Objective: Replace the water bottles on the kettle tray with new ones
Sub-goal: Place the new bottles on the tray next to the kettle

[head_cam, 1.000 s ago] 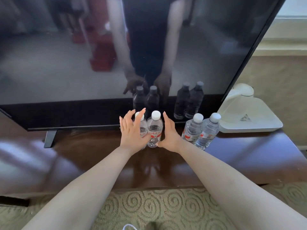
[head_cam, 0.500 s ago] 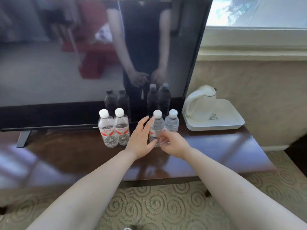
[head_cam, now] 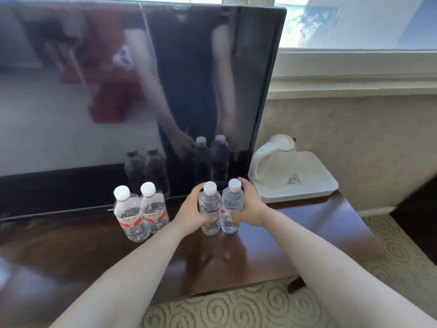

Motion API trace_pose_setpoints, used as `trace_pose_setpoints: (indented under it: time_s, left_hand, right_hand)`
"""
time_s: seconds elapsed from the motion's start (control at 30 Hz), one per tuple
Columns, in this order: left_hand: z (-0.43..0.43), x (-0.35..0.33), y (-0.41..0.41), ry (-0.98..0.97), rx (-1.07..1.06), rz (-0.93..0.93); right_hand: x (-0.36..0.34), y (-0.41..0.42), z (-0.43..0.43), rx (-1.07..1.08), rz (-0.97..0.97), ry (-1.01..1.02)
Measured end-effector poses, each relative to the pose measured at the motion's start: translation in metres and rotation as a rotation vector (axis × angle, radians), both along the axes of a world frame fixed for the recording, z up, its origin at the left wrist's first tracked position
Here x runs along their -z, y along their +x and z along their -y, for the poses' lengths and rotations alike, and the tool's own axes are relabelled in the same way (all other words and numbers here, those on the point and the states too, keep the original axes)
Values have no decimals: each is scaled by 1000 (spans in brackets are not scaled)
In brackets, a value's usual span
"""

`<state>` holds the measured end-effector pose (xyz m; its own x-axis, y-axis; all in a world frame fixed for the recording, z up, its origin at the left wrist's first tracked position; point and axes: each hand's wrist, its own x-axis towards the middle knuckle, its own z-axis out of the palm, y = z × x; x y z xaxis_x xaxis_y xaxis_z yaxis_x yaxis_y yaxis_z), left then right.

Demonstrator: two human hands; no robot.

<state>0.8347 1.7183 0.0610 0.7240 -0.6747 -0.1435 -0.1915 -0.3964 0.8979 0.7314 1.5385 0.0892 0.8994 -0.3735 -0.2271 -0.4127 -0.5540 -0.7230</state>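
Two pairs of clear water bottles with white caps stand on the dark wooden table. My left hand (head_cam: 190, 211) wraps the left bottle of the right pair (head_cam: 210, 209). My right hand (head_cam: 250, 207) wraps the right bottle of that pair (head_cam: 232, 204). Those two bottles touch each other and stand on the table. The other pair (head_cam: 140, 214), with red labels, stands untouched to the left. At the right sits the white kettle tray (head_cam: 314, 183), holding a white kettle (head_cam: 275, 162) and no bottles.
A large black television (head_cam: 142, 91) stands just behind the bottles and mirrors them. The table (head_cam: 307, 233) ends at the right past the tray, with a wall and window ledge behind. Patterned carpet (head_cam: 236, 308) lies below the table's front edge.
My hands left the left pair of bottles, moved right to the other pair and closed around it. The view shifted right, bringing the whole kettle tray into sight.
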Motion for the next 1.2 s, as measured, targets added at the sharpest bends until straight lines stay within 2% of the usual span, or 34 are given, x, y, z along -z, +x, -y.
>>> trace_pose_setpoints:
  time_s: [0.1, 0.23, 0.3, 0.5, 0.6, 0.9, 1.03, 1.2]
  left_hand:
    - [3, 7, 8, 29, 76, -29]
    - [5, 11, 15, 37, 85, -12]
    - [7, 9, 19, 61, 109, 14]
    - [27, -1, 16, 91, 235, 71]
    - [51, -5, 0, 79, 289, 68]
    - [190, -25, -50, -76, 350, 3]
    - [264, -39, -52, -132, 343, 42]
    - [345, -49, -42, -131, 325, 114]
  right_hand:
    - [0, 12, 1, -114, 44, 26]
    - [1, 6, 5, -135, 176, 80]
    - [4, 2, 7, -103, 169, 89]
    - [0, -9, 31, -124, 104, -62]
    - [-16, -26, 58, -146, 20, -217]
    - [-61, -88, 176, 46, 20, -329]
    - [-75, -93, 243, 107, 47, -355]
    - [-73, -84, 321, 157, 84, -292]
